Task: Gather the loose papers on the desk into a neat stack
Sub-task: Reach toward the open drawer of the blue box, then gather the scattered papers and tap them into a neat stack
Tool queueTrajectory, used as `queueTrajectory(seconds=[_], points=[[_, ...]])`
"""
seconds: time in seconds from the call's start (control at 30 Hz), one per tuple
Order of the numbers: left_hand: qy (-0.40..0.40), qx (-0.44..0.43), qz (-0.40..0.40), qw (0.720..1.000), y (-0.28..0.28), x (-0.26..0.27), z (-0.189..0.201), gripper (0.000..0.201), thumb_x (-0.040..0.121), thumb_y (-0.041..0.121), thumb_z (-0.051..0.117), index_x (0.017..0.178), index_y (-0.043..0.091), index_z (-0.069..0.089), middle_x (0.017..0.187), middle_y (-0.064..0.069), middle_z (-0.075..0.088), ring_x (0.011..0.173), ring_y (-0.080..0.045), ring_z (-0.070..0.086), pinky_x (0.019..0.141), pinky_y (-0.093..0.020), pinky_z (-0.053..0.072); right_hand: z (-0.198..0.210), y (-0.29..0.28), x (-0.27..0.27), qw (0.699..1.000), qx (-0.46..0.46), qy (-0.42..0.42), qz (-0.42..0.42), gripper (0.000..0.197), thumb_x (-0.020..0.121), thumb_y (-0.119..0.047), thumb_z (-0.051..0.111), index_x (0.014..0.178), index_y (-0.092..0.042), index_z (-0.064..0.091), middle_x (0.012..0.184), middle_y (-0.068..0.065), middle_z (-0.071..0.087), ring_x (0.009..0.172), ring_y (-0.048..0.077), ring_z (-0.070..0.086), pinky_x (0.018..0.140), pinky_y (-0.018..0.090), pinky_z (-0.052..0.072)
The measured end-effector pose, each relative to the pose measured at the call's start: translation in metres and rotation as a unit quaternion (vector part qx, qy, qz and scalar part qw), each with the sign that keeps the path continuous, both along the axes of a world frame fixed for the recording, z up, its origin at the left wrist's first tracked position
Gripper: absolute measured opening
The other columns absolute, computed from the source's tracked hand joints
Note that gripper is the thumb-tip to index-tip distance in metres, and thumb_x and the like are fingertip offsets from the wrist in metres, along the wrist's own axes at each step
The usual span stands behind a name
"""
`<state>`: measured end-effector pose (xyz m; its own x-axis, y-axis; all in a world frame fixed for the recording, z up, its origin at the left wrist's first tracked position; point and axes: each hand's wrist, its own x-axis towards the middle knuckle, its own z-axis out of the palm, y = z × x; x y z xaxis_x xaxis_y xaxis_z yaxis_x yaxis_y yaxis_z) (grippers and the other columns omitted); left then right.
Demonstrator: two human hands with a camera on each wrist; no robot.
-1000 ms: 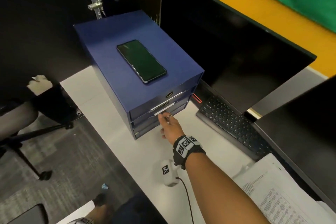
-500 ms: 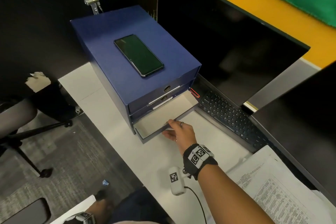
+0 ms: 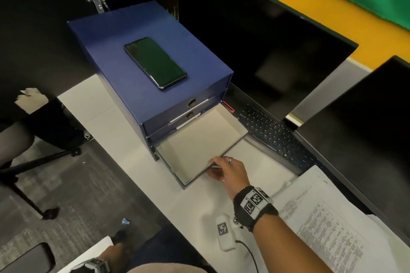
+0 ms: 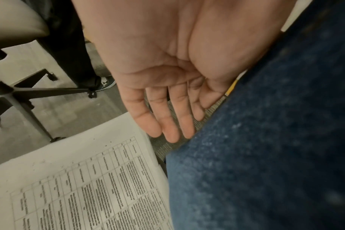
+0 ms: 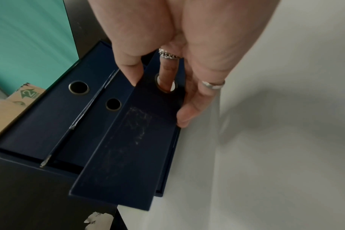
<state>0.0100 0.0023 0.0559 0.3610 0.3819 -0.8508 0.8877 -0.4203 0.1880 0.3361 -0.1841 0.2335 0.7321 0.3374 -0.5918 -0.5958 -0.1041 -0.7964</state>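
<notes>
The loose white printed papers (image 3: pixel 328 224), covered in fine tables, lie fanned at the near right of the white desk (image 3: pixel 115 131), cut off by the frame edge; another printed sheet (image 4: pixel 85 183) shows beside the relaxed, empty left hand (image 4: pixel 167 93). The right hand (image 3: pixel 228 172) grips the front of the pulled-out bottom drawer (image 3: pixel 197 148) of the dark blue cardboard drawer box (image 3: pixel 142 51), one finger through its round hole; bare desk lies right of it.
</notes>
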Motion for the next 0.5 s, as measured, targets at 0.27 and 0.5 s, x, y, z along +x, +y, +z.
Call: queueTrajectory(seconds=[0.27,0.5], points=[[-0.043,0.076,-0.49,0.867,-0.025,0.093,0.132,0.053,0.089,0.05,0.026,0.128,0.027,0.053,0.135,0.002,0.057,0.126,-0.018,0.053,0.108,-0.034,0.039,0.012,-0.058,-0.008,0.998,0.002,-0.038,0.042,0.015,0.094,-0.015,0.066,0.102,-0.003,0.068,0.098,0.018,0.074,0.089,0.037,0.072,0.083,0.046,0.059],[-0.293,0.046,-0.474,0.829,-0.129,0.199,0.258,0.021,0.1,0.042,0.032,0.108,0.035,0.051,0.094,0.013,0.062,0.078,-0.007,0.057,0.066,-0.02,0.038,-0.002,-0.238,-0.039,0.847,-0.479,-0.217,-0.081,0.021,0.089,-0.016,0.068,0.11,-0.017,0.069,0.119,0.004,0.065,0.104,0.022,0.061,0.092,0.034,0.051]])
